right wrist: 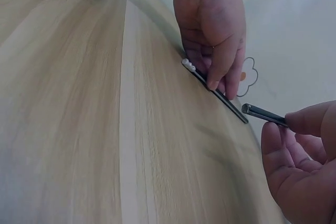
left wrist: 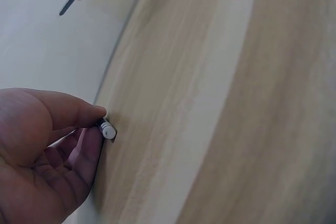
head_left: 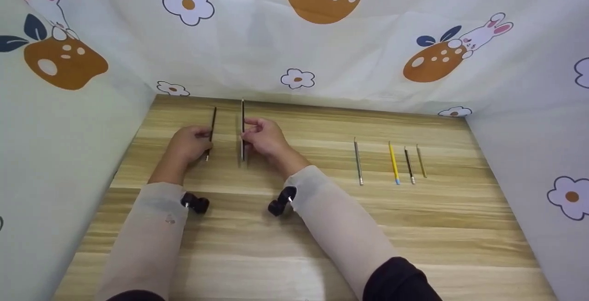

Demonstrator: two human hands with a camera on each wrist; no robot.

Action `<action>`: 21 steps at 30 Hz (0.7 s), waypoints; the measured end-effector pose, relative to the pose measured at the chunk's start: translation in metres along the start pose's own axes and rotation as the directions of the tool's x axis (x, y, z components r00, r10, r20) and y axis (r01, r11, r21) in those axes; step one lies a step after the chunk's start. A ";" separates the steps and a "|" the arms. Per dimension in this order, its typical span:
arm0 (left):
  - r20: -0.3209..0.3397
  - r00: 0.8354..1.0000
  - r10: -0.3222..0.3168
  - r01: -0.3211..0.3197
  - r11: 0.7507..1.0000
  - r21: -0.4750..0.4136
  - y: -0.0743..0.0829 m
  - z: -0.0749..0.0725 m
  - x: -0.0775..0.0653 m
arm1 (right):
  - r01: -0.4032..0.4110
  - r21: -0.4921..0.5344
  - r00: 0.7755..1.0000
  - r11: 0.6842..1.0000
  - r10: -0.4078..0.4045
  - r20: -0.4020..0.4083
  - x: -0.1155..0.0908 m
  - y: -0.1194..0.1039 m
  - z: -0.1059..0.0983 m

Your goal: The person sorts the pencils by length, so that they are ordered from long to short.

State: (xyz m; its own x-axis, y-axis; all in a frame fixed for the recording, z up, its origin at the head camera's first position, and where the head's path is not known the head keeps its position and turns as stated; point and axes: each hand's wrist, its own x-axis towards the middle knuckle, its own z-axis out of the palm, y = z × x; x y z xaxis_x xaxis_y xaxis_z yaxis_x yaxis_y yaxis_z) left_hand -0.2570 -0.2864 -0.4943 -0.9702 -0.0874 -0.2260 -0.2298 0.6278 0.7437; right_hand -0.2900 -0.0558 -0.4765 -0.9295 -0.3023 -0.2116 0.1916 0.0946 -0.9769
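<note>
My left hand pinches a black pencil at the left of the wooden table. Its white eraser end points toward the left wrist camera. In the right wrist view this pencil lies along the tabletop under the fingers. To its right, my right hand holds a second dark pencil between thumb and fingers, raised off the table. One blunt end of that pencil shows in the right wrist view. The two pencils stand apart, nearly parallel.
On the right side of the table lie a grey pencil, a yellow pencil, a black pencil and a short tan pencil. A patterned cloth rises along the back and both sides.
</note>
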 end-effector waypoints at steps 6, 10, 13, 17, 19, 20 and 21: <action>0.000 1.000 -0.006 0.006 1.000 -0.007 -0.001 -0.001 -0.001 | -0.035 0.004 0.999 0.999 0.035 -0.013 0.007 0.001 0.012; 0.002 1.000 0.012 -0.012 1.000 -0.010 -0.002 -0.001 0.000 | -0.038 0.022 0.999 0.999 0.038 -0.009 0.011 0.002 0.020; 0.000 1.000 0.020 -0.020 1.000 -0.006 -0.003 -0.001 0.000 | -0.043 0.031 0.999 0.999 0.044 -0.012 0.013 0.004 0.027; 0.000 1.000 0.029 -0.029 1.000 0.012 -0.002 -0.002 0.000 | -0.053 0.030 0.998 0.998 0.054 -0.032 0.017 0.008 0.035; 0.002 1.000 0.023 -0.023 1.000 0.008 -0.003 -0.002 -0.001 | -0.057 0.030 0.997 0.998 0.058 -0.044 0.018 0.010 0.039; 0.003 1.000 0.025 -0.025 1.000 0.010 -0.003 -0.002 -0.001 | -0.056 0.033 0.997 0.998 0.058 -0.045 0.019 0.011 0.040; 0.003 1.000 0.026 -0.027 1.000 0.010 -0.003 -0.002 -0.001 | -0.055 0.035 0.997 0.998 0.056 -0.046 0.020 0.012 0.042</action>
State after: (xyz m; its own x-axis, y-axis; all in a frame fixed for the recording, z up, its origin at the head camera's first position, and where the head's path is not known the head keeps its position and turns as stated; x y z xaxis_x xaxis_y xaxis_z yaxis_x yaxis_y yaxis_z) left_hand -0.2559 -0.2898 -0.4948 -0.9757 -0.0684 -0.2082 -0.2032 0.6376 0.7430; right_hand -0.2927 -0.1006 -0.4933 -0.9307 -0.2525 -0.2647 0.2532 0.0777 -0.9643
